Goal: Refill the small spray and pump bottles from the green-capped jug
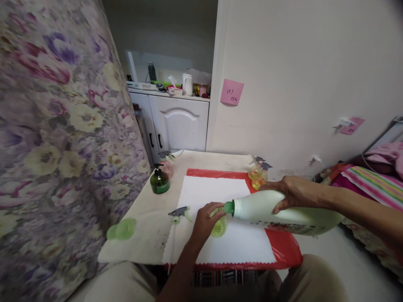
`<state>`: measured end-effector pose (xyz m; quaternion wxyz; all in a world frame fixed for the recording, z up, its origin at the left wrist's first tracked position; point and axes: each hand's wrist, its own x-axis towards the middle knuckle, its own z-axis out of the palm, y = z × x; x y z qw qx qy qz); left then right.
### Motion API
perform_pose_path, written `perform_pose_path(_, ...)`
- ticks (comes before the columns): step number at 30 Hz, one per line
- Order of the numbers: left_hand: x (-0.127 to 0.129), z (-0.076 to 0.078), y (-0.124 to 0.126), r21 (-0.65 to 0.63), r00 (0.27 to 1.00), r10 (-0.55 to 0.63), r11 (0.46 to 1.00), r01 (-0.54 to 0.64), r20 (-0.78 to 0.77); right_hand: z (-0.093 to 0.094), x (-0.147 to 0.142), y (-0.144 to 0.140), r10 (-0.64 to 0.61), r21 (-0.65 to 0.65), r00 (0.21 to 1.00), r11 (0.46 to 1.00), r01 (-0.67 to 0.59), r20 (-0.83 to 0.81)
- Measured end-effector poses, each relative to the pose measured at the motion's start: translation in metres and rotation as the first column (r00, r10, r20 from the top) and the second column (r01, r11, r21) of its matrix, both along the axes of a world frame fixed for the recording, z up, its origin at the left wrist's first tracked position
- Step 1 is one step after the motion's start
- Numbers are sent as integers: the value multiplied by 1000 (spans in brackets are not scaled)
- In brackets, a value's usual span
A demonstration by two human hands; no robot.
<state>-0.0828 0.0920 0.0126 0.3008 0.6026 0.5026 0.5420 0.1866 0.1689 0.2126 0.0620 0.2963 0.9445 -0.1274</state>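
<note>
The worktop point(147, 239) is carrying a red sheet point(285, 247) with a white cloth point(214, 191) lying over it. A large pale green bottle point(283, 214) is being held on its side above the worktop's near right corner, its green spout touching the mouth of a small yellow-green bottle point(219, 224). The right hand point(296, 193) is gripping the large bottle from above, fingers wrapped round its body. The left hand point(206, 220) is clasping the small bottle, which is standing on the white cloth near the front edge. A dark green pump bottle point(159, 181) is sitting by the left edge; a trigger sprayer head point(180, 212) is lying beside the left hand, and a green cap point(121, 230) is resting at the near left corner.
</note>
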Motion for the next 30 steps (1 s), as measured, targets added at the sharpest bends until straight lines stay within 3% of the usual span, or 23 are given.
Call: perform_pose_path(30,0,1,0,-1,1000,-3,1000,3,2,0,-2,1,6,9,1000,1000,-6,-2)
